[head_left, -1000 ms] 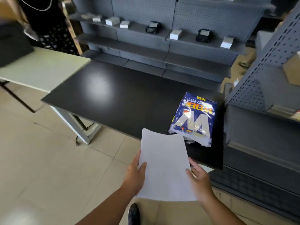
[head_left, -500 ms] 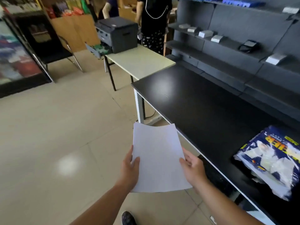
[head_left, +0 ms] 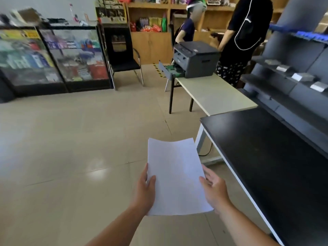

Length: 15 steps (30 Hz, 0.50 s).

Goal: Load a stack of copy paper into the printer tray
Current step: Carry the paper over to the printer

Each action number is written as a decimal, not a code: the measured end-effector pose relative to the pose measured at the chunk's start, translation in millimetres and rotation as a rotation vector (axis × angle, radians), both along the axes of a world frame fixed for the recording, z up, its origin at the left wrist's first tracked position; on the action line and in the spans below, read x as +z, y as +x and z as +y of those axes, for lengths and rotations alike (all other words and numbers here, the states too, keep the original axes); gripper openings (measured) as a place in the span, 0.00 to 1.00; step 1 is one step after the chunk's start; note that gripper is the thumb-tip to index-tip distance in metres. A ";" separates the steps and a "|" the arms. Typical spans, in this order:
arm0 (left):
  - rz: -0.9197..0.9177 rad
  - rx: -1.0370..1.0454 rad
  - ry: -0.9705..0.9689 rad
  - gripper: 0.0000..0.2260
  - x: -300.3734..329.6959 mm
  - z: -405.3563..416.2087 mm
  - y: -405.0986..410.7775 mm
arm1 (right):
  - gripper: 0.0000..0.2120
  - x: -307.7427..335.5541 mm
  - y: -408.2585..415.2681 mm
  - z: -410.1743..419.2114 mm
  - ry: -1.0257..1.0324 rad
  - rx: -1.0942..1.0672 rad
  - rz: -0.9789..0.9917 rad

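A thin stack of white copy paper [head_left: 175, 176] is held flat in front of me, over the tiled floor. My left hand [head_left: 146, 188] grips its left edge and my right hand [head_left: 213, 188] grips its right edge. Far ahead, a dark grey printer [head_left: 197, 58] stands on the far end of a pale table [head_left: 216, 96]. Its paper tray [head_left: 167, 70] is pulled out toward the left, with green parts showing inside.
A black table [head_left: 269, 157] runs along my right, with grey shelving [head_left: 292, 82] behind it. A person in black [head_left: 245, 34] stands beside the printer, another person behind it. A black chair [head_left: 122, 55] and glass display cases [head_left: 53, 57] line the left.
The view has swung left, away from the black table and the blue paper pack, which is now out of sight. The printer has come toward the centre of view. Both hands still hold the paper.
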<state>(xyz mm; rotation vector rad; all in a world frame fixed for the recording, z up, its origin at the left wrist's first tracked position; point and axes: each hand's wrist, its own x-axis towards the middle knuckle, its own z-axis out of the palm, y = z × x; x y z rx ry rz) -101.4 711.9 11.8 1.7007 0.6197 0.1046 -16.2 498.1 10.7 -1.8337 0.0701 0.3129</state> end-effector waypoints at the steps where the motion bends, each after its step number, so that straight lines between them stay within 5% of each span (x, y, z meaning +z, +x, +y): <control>1: -0.002 0.007 0.005 0.24 -0.4 10.6 10.3 | 0.20 1.1 10.4 10.2 0.002 -0.001 -0.002; 15: 0.031 0.122 0.024 0.24 -15.0 93.9 181.1 | 0.19 -10.5 197.8 101.6 0.024 0.092 0.020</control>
